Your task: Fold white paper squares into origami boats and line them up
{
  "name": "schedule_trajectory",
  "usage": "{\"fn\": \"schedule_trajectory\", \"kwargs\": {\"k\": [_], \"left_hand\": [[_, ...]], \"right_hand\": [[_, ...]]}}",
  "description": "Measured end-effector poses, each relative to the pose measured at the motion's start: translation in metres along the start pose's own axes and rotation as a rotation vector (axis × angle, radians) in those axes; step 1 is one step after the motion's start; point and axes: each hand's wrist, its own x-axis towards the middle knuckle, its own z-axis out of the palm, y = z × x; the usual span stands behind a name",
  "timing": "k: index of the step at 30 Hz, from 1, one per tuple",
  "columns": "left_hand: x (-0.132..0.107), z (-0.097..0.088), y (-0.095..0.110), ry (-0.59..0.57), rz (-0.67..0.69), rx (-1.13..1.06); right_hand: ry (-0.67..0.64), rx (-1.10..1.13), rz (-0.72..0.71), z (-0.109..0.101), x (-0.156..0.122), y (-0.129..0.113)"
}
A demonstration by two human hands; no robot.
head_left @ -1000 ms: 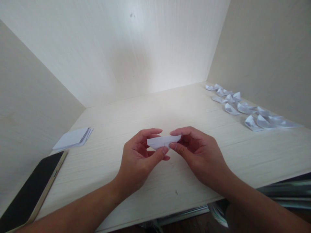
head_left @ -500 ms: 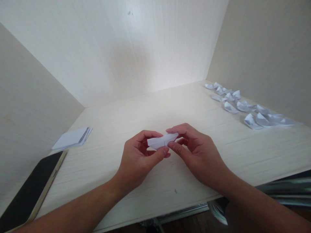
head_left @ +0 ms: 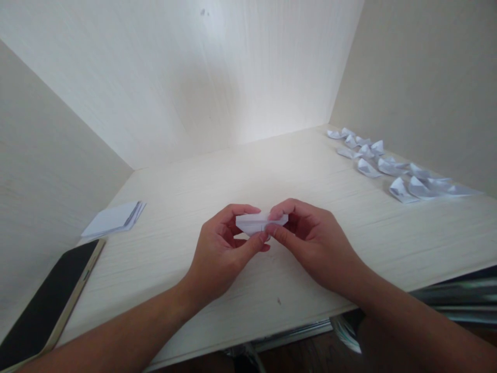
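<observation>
Between my two hands, above the front middle of the table, is a small piece of folded white paper (head_left: 250, 223) shaped like a boat hull. My left hand (head_left: 223, 254) pinches its left part, thumb on the near face and fingers behind and below. My right hand (head_left: 314, 241) grips the right part, with the thumb at the middle of the near face and the index finger over the top edge. Fingers cover part of the paper's middle and right side.
Several folded paper boats (head_left: 388, 167) stand in rows at the right by the side wall. A stack of white paper sheets (head_left: 111, 218) lies at the left, with a dark-screened phone (head_left: 50, 298) nearer me. Pale panels (head_left: 252, 67) enclose the table (head_left: 186, 191) at the back and sides.
The folded paper has turned more level, its right end lower than before. My right index finger has come down over its top edge. My left hand keeps its hold.
</observation>
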Motion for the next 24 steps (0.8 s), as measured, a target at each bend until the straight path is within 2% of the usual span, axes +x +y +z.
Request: {"fn": "schedule_trajectory", "kwargs": {"k": [4,12,20,24], "left_hand": [[0.0003,0.0003,0.0,0.011,0.012,-0.01],[0.0018,0.0014,0.0015,-0.018,0.026,-0.028],[0.0026,-0.0004,0.0019,-0.027,-0.003,-0.024],[0.0026,0.0004,0.0039,0.003,-0.037,-0.029]], "right_hand": [[-0.011,-0.013,-0.032,0.0002,-0.0004,-0.001],[0.004,-0.026,-0.188,-0.0019,0.0005,0.0026],[0.037,-0.034,-0.174,-0.0014,-0.0002,-0.002],[0.055,-0.073,-0.152,-0.0005,-0.0006,-0.0061]]}}
